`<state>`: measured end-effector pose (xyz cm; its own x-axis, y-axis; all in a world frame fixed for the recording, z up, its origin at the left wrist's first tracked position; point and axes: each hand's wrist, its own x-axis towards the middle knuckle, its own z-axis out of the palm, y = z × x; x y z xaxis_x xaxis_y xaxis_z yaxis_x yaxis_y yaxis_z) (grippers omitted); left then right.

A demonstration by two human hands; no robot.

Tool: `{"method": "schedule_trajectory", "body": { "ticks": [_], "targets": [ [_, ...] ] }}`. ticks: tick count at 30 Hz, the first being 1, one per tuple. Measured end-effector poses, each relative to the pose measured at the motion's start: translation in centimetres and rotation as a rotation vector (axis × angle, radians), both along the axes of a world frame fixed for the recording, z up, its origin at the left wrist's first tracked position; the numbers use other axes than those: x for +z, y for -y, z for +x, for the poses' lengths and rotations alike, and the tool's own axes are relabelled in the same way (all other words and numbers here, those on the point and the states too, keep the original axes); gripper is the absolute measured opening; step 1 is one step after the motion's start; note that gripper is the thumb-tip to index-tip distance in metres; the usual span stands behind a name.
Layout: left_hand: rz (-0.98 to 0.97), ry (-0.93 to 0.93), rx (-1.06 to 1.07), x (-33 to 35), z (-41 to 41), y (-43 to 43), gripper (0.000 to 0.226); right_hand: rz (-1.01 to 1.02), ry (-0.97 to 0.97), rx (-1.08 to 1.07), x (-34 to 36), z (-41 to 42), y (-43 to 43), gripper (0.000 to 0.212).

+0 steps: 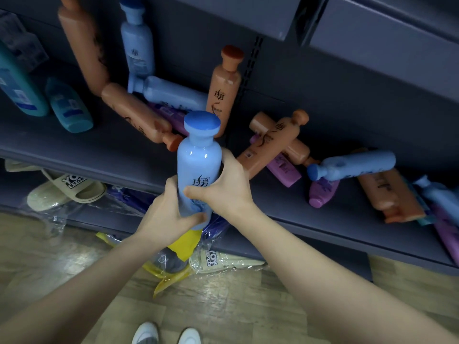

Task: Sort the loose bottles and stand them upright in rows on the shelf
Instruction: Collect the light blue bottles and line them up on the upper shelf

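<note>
I hold a light blue bottle with a darker blue cap upright in front of the dark shelf. My left hand grips its lower part and my right hand grips its middle from the right. On the shelf behind, an orange bottle and another blue bottle stand upright. An orange bottle and a blue one lie toppled. To the right, a heap of orange, purple and blue bottles lies on its side.
Teal bottles stand at the shelf's left. A tall orange bottle leans at the back. The lower shelf holds beige slippers in plastic wrap, and a yellow packet lies below. The wooden floor and my shoes are at the bottom.
</note>
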<state>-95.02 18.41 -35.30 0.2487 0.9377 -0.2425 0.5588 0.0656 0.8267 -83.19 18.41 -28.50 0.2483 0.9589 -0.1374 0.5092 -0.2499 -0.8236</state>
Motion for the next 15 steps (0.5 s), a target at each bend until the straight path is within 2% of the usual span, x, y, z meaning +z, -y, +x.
{"method": "schedule_trajectory", "body": {
  "ticks": [5,15],
  "targets": [
    [0.047,0.048,-0.028,2.1,-0.7,0.2,0.076,-0.014,-0.01,0.052,1.5,0.2,0.9,0.07],
    [0.065,-0.05,-0.058,7.8,-1.2,1.6,0.073,0.007,-0.048,0.124,6.6,0.3,3.1,0.072]
  ]
}}
